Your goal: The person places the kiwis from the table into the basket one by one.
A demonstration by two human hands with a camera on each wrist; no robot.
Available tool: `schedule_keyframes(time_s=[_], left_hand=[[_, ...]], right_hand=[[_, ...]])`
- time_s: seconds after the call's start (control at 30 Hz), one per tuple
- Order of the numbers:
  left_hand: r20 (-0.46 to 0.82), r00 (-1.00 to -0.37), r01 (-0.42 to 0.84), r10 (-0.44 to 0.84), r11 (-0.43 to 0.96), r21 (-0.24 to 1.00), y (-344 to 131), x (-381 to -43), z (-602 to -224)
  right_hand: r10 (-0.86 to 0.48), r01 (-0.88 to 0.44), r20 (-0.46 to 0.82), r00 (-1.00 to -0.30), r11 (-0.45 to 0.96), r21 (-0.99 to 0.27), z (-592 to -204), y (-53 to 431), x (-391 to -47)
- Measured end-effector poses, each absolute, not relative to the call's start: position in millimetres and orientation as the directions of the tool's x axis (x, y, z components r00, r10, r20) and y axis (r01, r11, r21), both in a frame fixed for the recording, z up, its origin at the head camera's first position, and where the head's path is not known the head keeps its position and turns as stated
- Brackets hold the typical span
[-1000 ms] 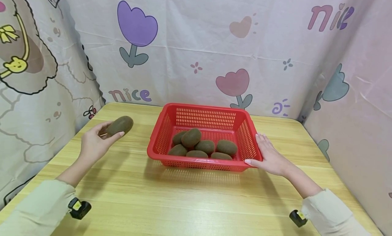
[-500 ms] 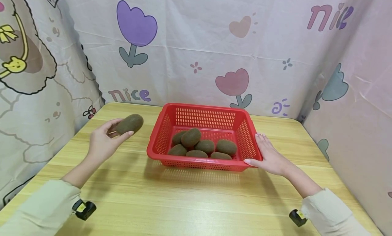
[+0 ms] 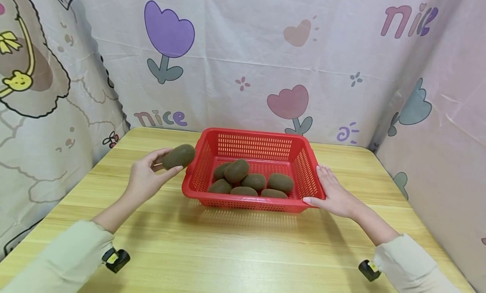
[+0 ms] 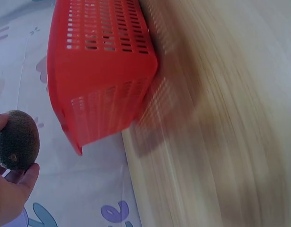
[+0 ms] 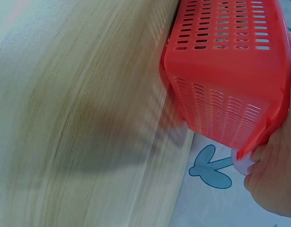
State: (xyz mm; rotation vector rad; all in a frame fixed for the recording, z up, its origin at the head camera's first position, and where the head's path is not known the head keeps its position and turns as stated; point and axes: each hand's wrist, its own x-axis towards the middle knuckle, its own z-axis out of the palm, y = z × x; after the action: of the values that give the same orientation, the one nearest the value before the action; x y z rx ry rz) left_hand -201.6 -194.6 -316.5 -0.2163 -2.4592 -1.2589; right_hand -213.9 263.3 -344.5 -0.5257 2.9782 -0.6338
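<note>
My left hand [image 3: 146, 177] holds a brown, fuzzy kiwi [image 3: 179, 156] between its thumb and fingers. The fruit is in the air at the left rim of a red plastic basket [image 3: 250, 201], overlapping that rim in the head view. In the left wrist view the held kiwi [image 4: 18, 141] shows at the left edge, beside the basket's wall. Several more kiwis [image 3: 237, 170] lie inside, mostly toward the front left. At the basket's front right corner my right hand [image 3: 336, 196] grips the rim, thumb on the front edge and fingers along the side.
The basket stands on a light wood-grain table [image 3: 243, 250]. Behind and on both sides hangs a pale printed cloth [image 3: 235, 39], close to the table's edges. Each sleeve has a small black camera [image 3: 115, 260] on the wrist.
My left hand has carried its kiwi rightward, from over the left part of the table to the basket's left rim. The right hand, basket and kiwis inside have stayed put.
</note>
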Motion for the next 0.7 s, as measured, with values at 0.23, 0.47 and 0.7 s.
schedule_keyframes(time_s=[0.23, 0.47, 0.7], left_hand=[[0.392, -0.919, 0.343, 0.044, 0.578, 0.740, -178.6, -204.8, -315.7], [0.421, -0.898, 0.419, 0.129, 0.544, 0.727, -159.0, -211.8, -319.7], [0.371, -0.911, 0.404, 0.181, 0.576, 0.711, -133.6, -217.0, -322.4]], right_hand=[[-0.340, -0.321, 0.025, -0.940, 0.857, -0.404, -344.8, 264.1, -214.1], [-0.342, -0.323, 0.025, -0.939, 0.857, -0.402, -345.1, 264.5, -214.2], [-0.343, -0.323, 0.024, -0.939, 0.857, -0.401, -344.9, 263.7, -214.4]])
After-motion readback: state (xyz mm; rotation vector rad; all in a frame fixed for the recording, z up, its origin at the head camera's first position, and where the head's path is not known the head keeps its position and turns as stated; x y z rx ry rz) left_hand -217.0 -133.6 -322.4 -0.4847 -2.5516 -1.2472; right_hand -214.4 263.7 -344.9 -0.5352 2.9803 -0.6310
